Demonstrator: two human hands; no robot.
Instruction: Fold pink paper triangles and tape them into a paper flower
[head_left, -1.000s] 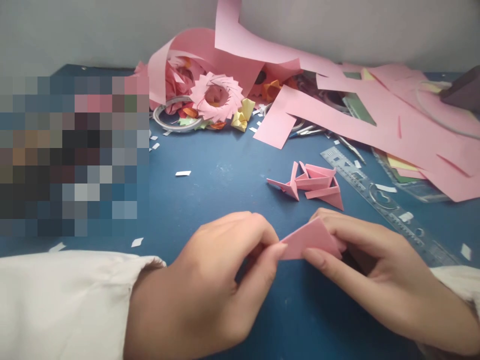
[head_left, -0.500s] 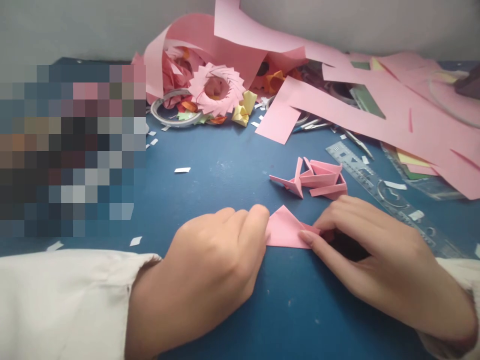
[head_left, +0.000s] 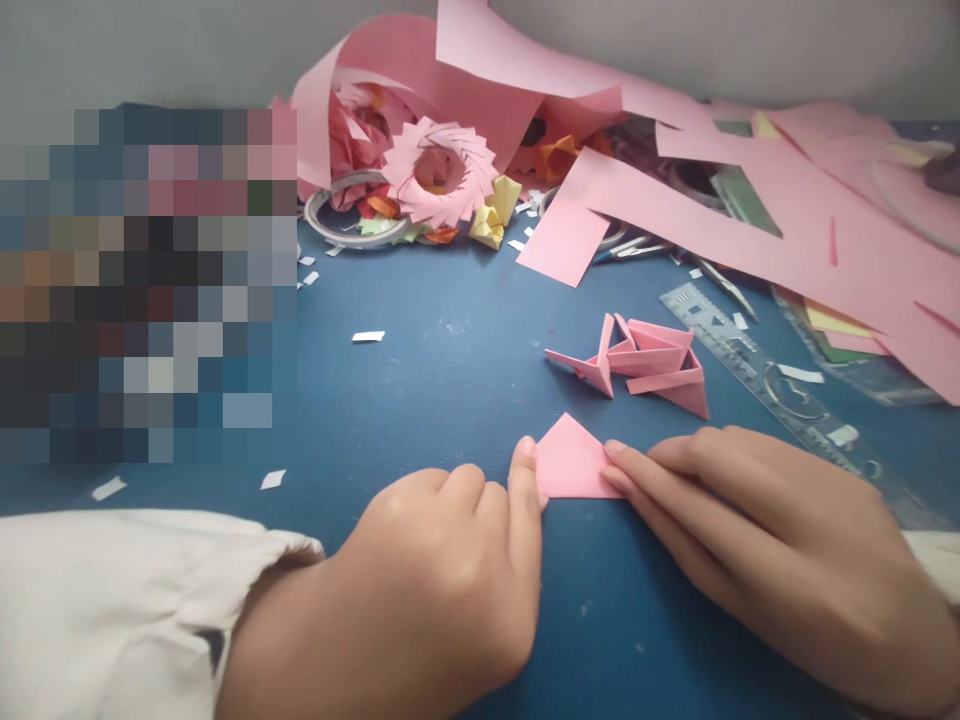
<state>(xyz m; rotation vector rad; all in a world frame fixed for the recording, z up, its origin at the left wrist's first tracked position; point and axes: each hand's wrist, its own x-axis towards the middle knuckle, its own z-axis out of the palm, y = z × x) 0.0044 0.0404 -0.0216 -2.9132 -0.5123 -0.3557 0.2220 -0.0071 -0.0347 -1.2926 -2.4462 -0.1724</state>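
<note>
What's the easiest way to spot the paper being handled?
On the blue table, find the jumbled pink pieces. Nearer you, between the left hand and right hand, is the pink paper. Unlike those pieces, it lies flat, peaked like a roof.

I hold a small folded paper (head_left: 574,460) between my left hand (head_left: 427,580), at its nine o'clock edge, and my right hand (head_left: 787,550), at its three. From that paper, folded pink pieces (head_left: 649,358) lie at one o'clock, a clear ruler (head_left: 739,350) at two, a white scrap (head_left: 368,337) at ten and a pink ring (head_left: 478,168) at eleven.
</note>
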